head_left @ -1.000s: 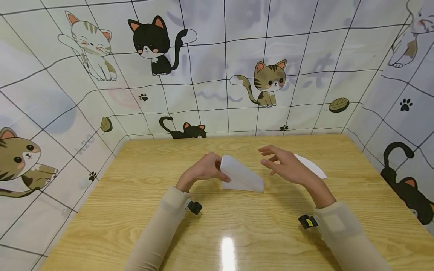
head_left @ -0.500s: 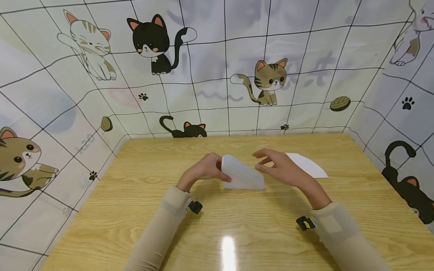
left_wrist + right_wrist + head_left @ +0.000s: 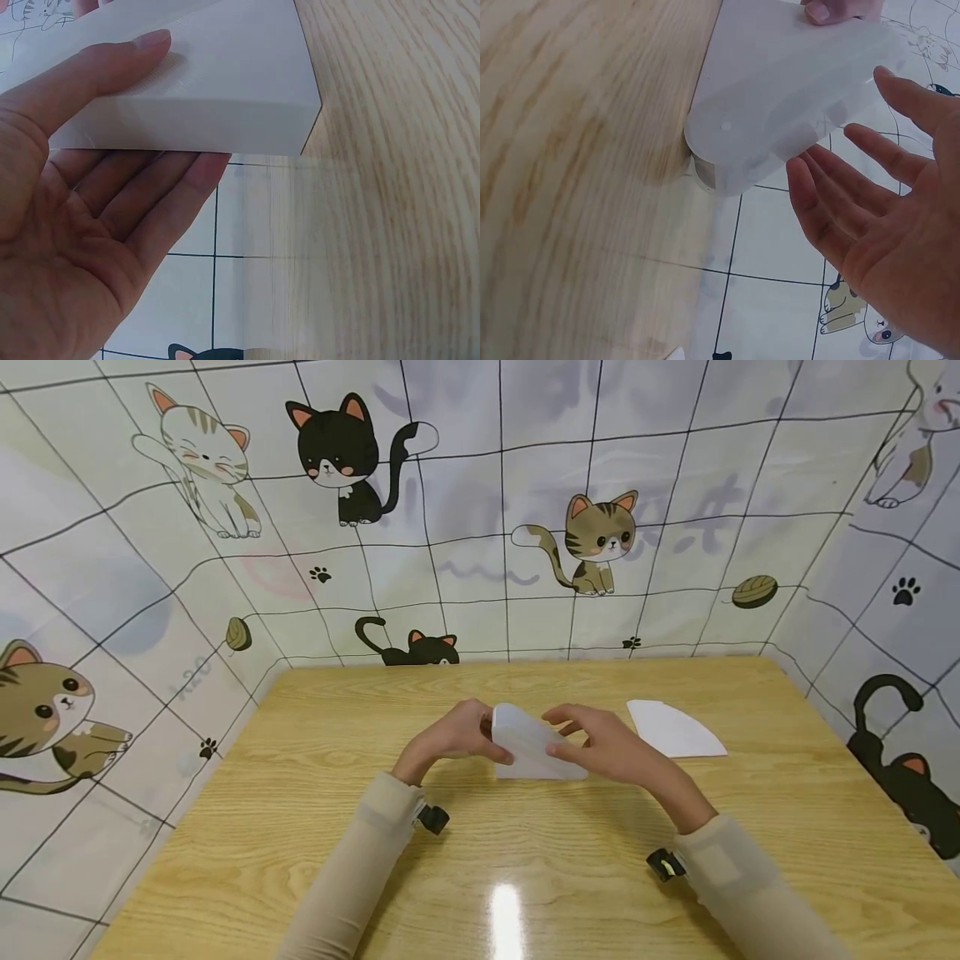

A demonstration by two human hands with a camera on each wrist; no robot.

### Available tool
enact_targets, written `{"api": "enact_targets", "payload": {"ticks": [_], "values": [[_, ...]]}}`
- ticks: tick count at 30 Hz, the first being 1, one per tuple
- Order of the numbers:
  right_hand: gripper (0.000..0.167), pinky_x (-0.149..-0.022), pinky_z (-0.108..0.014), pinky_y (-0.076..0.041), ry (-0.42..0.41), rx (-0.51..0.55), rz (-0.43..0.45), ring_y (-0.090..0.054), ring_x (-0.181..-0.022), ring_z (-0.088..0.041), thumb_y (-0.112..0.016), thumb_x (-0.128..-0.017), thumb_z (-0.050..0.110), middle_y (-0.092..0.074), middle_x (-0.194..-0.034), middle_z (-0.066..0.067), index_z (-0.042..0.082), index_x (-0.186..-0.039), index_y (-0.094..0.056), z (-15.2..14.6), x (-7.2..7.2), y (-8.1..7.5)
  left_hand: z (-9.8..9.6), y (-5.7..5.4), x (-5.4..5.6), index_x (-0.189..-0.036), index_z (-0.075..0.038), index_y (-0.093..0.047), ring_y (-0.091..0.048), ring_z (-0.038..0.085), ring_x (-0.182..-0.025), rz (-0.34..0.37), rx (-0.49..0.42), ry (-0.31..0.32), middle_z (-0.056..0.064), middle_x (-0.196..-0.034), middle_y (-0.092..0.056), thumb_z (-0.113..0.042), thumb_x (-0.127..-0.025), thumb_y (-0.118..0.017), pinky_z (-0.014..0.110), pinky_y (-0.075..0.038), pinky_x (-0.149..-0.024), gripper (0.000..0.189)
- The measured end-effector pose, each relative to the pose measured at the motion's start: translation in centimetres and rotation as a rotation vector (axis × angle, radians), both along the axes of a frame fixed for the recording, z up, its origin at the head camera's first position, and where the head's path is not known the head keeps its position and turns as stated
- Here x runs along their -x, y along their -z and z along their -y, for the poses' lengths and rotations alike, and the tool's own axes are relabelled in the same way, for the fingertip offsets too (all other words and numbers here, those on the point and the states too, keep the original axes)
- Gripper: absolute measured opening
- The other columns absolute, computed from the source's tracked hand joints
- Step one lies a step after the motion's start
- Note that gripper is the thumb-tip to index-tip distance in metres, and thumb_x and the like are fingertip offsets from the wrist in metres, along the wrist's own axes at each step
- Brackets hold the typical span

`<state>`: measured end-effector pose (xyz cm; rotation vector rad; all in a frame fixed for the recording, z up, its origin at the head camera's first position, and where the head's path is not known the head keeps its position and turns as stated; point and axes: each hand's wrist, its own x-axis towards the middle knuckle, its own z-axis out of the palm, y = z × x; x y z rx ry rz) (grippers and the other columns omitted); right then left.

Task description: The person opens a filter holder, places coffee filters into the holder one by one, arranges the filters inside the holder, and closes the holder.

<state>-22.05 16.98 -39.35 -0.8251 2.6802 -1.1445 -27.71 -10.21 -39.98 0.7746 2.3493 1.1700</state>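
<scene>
A white case (image 3: 528, 753) with a sloping top stands on its edge on the table. My left hand (image 3: 459, 733) grips its left end, the thumb pressed on the near face and the fingers behind, as the left wrist view shows with the case's white wall (image 3: 210, 124). Along the slope runs a translucent cover (image 3: 780, 105) with a rounded end, seen in the right wrist view. My right hand (image 3: 606, 743) is at the case's right side, fingers spread and slightly bent. Its fingertips (image 3: 799, 169) come right up to the translucent cover without closing round it.
A flat, white, fan-shaped piece (image 3: 675, 731) lies on the wooden table (image 3: 375, 893) to the right, beyond my right wrist. Walls covered in cat-print cloth (image 3: 465, 510) enclose the table at the back and on both sides.
My right hand has moved left, from above the fan-shaped piece to the case, leaving more of that piece visible. The left hand and the case have stayed nearly still.
</scene>
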Motion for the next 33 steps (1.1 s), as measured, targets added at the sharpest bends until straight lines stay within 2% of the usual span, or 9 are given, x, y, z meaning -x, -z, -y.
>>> {"api": "enact_targets", "payload": {"ticks": [4, 15, 20, 25, 33], "values": [[0.050, -0.083, -0.038, -0.060, -0.015, -0.012, -0.009, -0.064, -0.122, -0.035, -0.070, -0.100, 0.030, -0.061, -0.143, -0.015, 0.011, -0.144, -0.056, 0.3, 0.0, 0.2, 0.0, 0.0, 0.0, -0.108, -0.005, -0.078, -0.075, 0.014, -0.083, -0.012, 0.001, 0.008, 0.009, -0.099, -0.080, -0.012, -0.079, -0.090, 0.028, -0.061, -0.075, 0.032], [0.051, -0.087, -0.043, -0.060, -0.028, -0.075, -0.076, -0.066, -0.121, -0.033, -0.063, -0.104, 0.030, -0.066, -0.139, -0.014, 0.007, -0.149, -0.052, 0.9, -0.1, 0.5, 0.1, 0.0, 0.0, -0.110, -0.007, -0.076, -0.074, 0.014, -0.085, -0.030, 0.026, 0.020, 0.007, -0.101, -0.079, -0.015, -0.081, -0.089, 0.027, -0.060, -0.075, 0.032], [0.051, -0.085, -0.043, -0.060, -0.024, -0.094, -0.082, -0.067, -0.120, -0.033, -0.064, -0.104, 0.029, -0.068, -0.135, -0.016, 0.007, -0.149, -0.051, 0.9, -0.2, 0.7, 0.1, 0.3, 0.1, -0.117, -0.007, -0.073, -0.073, 0.013, -0.089, -0.021, 0.020, 0.072, 0.008, -0.107, -0.078, -0.015, -0.085, -0.085, 0.027, -0.060, -0.077, 0.035], [0.051, -0.085, -0.043, -0.060, -0.023, -0.087, -0.071, -0.069, -0.117, -0.031, -0.066, -0.102, 0.027, -0.069, -0.132, -0.017, 0.008, -0.148, -0.052, 1.0, -0.2, 0.7, 0.1, 0.7, 0.1, -0.124, -0.008, -0.069, -0.072, 0.013, -0.090, -0.009, 0.034, 0.115, 0.007, -0.111, -0.076, -0.015, -0.088, -0.083, 0.027, -0.059, -0.074, 0.040], [0.052, -0.088, -0.044, -0.059, -0.001, -0.100, -0.055, -0.068, -0.119, -0.030, -0.068, -0.101, 0.027, -0.069, -0.134, -0.016, 0.010, -0.148, -0.051, 1.1, -0.3, 0.7, 0.0, 0.9, 0.0, -0.124, -0.009, -0.068, -0.072, 0.014, -0.089, 0.017, 0.045, 0.100, 0.007, -0.110, -0.076, -0.013, -0.088, -0.083, 0.031, -0.060, -0.072, 0.039]]}}
